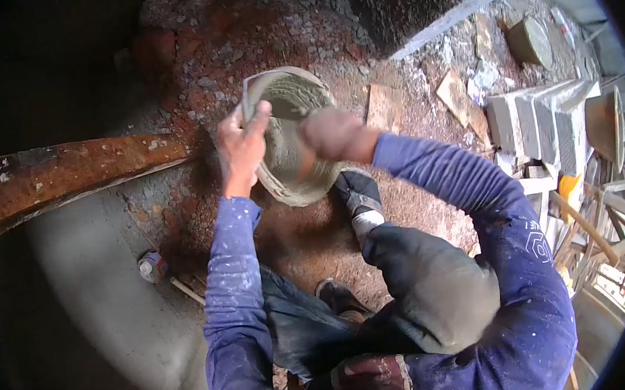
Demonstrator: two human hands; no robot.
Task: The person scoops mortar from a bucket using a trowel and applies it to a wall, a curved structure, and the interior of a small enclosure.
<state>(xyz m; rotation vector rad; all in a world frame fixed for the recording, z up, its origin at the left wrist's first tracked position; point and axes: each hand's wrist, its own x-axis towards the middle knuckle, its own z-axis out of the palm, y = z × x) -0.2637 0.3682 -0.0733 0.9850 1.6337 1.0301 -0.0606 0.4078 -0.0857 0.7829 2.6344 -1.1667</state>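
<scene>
At far left, a curved rust-brown beam (pixel 72 171), then left hand (pixel 244 147) pinching the rim of a round bucket (pixel 299 196) near the feet (pixel 358 191), with ragged grey paste (pixel 296 89) inside, right hand (pixel 332 134) over it, grip too blurred to tell, and finally pale, squarish blocks (pixel 537 127).

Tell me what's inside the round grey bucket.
Thick grey paste coats the inner wall of the bucket. The blurred right hand hides part of it; whatever lies beneath cannot be seen.

Brown beam (pixel 72 171) blocks left of bucket (pixel 298 195); gravel (pixel 261 29) beyond bucket open.
</scene>
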